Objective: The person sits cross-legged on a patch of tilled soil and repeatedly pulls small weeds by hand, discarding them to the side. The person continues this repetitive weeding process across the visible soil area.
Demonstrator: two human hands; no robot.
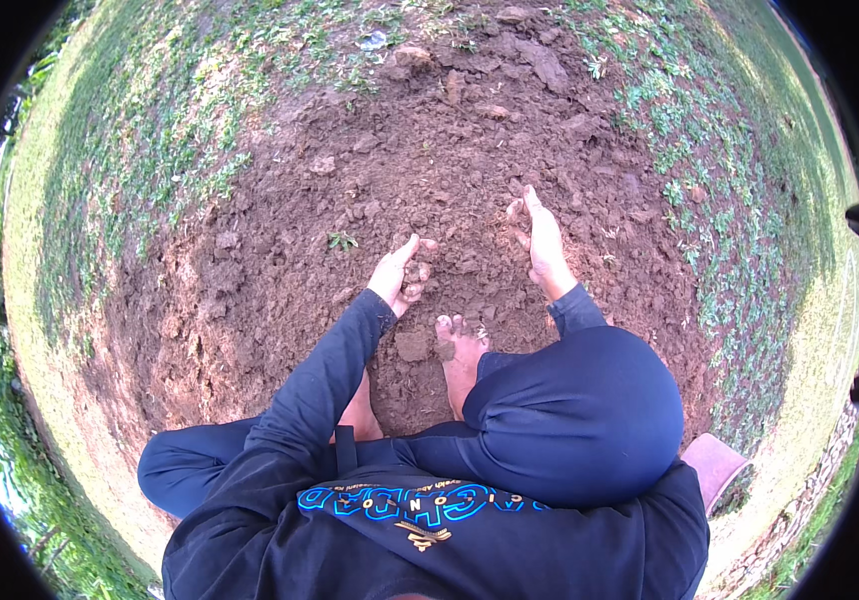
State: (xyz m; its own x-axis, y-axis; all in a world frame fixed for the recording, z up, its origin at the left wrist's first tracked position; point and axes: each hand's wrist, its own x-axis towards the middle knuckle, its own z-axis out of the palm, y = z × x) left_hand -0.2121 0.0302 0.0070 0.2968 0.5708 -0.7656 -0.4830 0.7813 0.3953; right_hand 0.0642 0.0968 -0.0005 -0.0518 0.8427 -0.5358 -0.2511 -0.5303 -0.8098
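Loose brown soil (399, 187) with crumbs and clods lies before me. My left hand (401, 276) is just above the soil, left of centre, its palm turned inward and its soiled fingers curled; I see nothing held in it. My right hand (542, 232) is over the soil at right, thumb up, fingers bent inward and partly hidden behind the palm; whether it holds any soil I cannot tell. Between the hands and nearer to me is my bare, muddy foot (461, 360). A flat round clod (413, 345) sits beside its toes. A small green weed (342, 240) grows left of my left hand.
Patchy grass (159, 112) borders the soil on the left, and more grass (699, 150) on the right. Larger clods (538, 64) lie at the far side. A clear, crumpled scrap (373, 40) is at the top. A pinkish object (713, 469) is by my right hip.
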